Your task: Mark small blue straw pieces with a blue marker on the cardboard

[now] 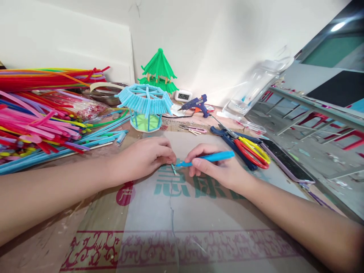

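Observation:
My left hand (pixel 148 156) rests on the cardboard sheet (pixel 176 231) with its fingers pinched on a short straw piece (pixel 173 169). My right hand (pixel 218 170) grips a blue craft knife (pixel 209 157) like a pen. Its tip meets the straw piece right at my left fingertips. Behind my hands stands a small blue straw pavilion (pixel 145 105) on a green base. A green straw pavilion (pixel 158 72) stands further back against the wall.
A big heap of coloured straws (pixel 36 117) fills the left side. To the right lie red and yellow scissors (pixel 251 149), blue scissors (pixel 227 137), a blue glue gun (pixel 196 104), a phone (pixel 286 163), a plastic bottle (pixel 256 89) and a small digital clock (pixel 182 96).

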`<state>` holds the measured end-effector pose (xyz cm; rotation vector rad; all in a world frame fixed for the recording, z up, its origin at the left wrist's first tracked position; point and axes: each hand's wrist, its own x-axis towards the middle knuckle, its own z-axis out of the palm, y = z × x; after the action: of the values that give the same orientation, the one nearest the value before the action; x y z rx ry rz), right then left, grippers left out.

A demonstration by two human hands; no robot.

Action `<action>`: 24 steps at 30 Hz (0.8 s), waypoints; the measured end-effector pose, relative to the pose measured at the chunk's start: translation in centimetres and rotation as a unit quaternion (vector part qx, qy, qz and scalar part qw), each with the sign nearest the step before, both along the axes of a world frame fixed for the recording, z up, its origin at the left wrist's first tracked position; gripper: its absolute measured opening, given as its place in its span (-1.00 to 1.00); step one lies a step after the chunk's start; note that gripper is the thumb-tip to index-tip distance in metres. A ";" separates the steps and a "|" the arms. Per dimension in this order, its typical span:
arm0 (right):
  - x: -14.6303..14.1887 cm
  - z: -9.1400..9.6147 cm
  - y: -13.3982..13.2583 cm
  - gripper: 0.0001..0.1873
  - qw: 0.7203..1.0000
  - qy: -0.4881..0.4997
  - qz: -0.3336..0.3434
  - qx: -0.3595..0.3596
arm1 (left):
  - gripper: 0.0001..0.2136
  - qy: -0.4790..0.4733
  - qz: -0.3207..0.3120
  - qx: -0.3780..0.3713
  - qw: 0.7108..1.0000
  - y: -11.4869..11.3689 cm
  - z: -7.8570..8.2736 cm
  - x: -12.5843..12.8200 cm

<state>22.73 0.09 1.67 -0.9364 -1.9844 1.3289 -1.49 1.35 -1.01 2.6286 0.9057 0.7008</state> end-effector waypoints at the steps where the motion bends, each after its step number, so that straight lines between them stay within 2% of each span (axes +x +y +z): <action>1: 0.0 0.0 0.0 -0.78 1.000 0.003 0.016 -0.002 | -0.80 0.000 -0.003 -0.001 1.000 0.0 0.0 0.0; 3: 0.1 -0.1 -0.1 -0.81 0.999 0.010 0.035 -0.013 | -0.79 -0.001 -0.007 -0.001 1.000 0.1 0.0 0.0; 5: 0.0 -0.4 -0.2 -0.83 0.999 0.020 0.027 -0.031 | -0.79 -0.005 -0.007 -0.002 1.000 0.1 -0.1 0.0; 12: -0.5 -0.9 -0.2 -0.70 0.994 0.064 -0.012 -0.087 | -0.80 -0.013 -0.006 -0.006 1.000 0.2 -0.4 0.0; 20: -0.3 -0.8 0.0 -0.67 0.998 0.035 -0.045 -0.020 | -0.83 -0.016 0.000 -0.012 1.000 0.0 -0.1 0.1; 24: -0.5 -0.7 0.0 -0.70 0.999 0.021 -0.044 -0.021 | -0.82 -0.015 0.000 -0.013 1.000 0.1 -0.1 0.2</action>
<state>22.22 0.10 1.01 -0.9955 -1.8681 1.3357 -1.34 1.42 -1.14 2.5874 0.9014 0.7219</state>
